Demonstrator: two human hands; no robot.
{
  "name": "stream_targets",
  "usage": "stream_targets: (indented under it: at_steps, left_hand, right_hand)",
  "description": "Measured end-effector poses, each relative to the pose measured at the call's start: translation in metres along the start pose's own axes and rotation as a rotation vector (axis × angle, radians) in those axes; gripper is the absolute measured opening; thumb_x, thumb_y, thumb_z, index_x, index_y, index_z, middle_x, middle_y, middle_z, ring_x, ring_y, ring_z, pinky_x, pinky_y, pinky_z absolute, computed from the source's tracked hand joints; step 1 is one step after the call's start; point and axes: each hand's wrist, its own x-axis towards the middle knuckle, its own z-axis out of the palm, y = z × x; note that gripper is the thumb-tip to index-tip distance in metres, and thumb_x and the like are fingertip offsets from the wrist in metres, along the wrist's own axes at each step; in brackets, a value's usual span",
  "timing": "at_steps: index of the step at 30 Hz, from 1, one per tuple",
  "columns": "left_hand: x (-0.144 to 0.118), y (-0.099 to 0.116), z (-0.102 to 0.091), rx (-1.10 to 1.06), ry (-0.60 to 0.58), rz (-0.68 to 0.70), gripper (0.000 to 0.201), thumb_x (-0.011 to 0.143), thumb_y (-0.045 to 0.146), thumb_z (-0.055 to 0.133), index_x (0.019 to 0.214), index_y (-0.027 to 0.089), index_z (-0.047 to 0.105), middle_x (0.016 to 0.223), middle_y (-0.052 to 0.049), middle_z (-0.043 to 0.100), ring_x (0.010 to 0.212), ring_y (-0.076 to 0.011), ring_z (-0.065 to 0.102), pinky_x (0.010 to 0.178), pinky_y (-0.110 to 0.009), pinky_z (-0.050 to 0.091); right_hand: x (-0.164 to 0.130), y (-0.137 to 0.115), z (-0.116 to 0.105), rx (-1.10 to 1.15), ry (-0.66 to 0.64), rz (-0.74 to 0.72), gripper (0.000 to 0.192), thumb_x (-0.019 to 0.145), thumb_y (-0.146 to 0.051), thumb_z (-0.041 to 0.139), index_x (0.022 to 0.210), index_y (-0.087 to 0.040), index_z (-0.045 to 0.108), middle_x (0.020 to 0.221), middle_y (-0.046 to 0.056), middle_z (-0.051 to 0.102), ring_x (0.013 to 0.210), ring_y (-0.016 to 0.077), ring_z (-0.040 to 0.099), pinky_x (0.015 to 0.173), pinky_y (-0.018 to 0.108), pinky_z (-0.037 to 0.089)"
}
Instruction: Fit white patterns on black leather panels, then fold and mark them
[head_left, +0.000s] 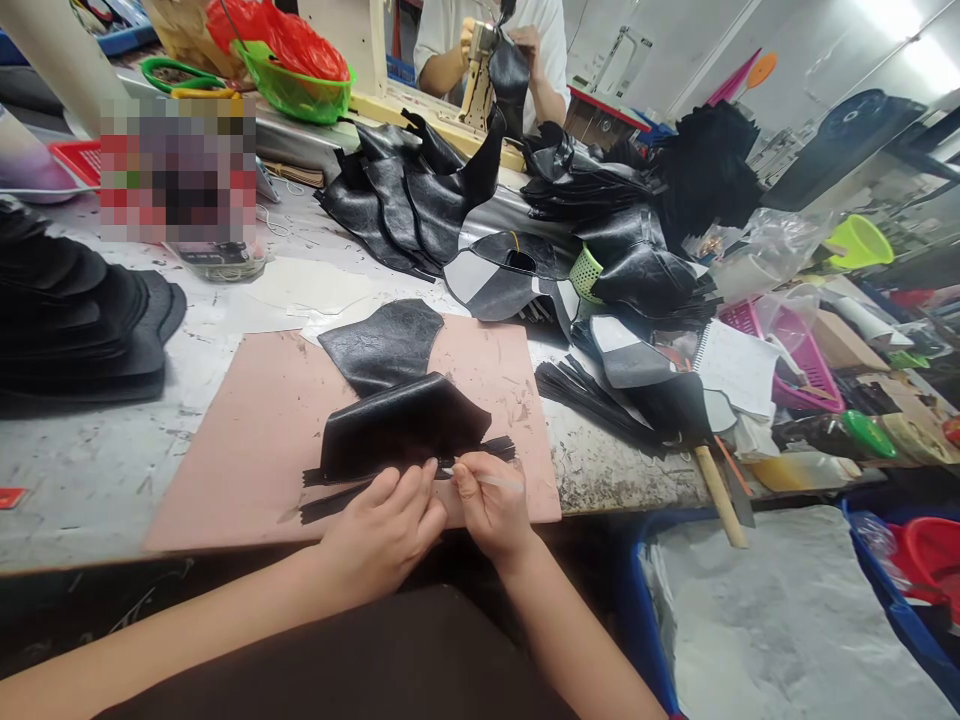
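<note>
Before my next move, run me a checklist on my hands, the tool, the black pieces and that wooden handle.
1. Right hand gripping the slim pale tool: ok.
2. Left hand at the near edge of the nearer black piece: ok.
3. Nearer black piece over the pink board: ok.
4. Tool tip touching the black material: cannot tell, too small.
5. Farther black piece clear of both hands: ok.
6. Wooden handle within the table edge: not ok, it sticks out.

I see the co-worker [551,50] cut off at the top. One thing at left [178,170] is blurred into squares. The right hand [487,500] partly hides its slim pale tool [504,483].
</note>
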Motion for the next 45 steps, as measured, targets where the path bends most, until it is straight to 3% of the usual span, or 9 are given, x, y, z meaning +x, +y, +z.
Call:
stream_targets:
  at_steps: [34, 45]
  left_hand:
    - [0.0033, -0.0007, -0.0037, 0.018, 0.021, 0.021, 0.016, 0.079, 0.027, 0.046, 0.075, 0.018, 0.059, 0.107, -0.012, 0.065, 0.087, -0.0203, 0.054, 0.077, -0.033, 0.032]
    - [0.0034, -0.0008, -0.0068, -0.006, -0.048, 0.007, 0.016, 0.082, 0.026, 0.044, 0.081, 0.017, 0.058, 0.113, -0.012, 0.063, 0.091, -0.0208, 0.055, 0.08, -0.034, 0.032]
  right_hand:
    - [-0.0015, 0.0007, 0.0009, 0.019, -0.024, 0.017, 0.022, 0.087, -0.018, 0.039, 0.07, -0.018, 0.053, 0.059, 0.002, 0.058, 0.054, 0.0126, 0.055, 0.054, 0.024, 0.045]
    - [-0.0017, 0.0029, 0.0002, 0.05, -0.03, 0.061, 0.022, 0.087, -0.019, 0.039, 0.07, -0.018, 0.053, 0.06, 0.002, 0.058, 0.056, 0.0127, 0.056, 0.054, 0.025, 0.046]
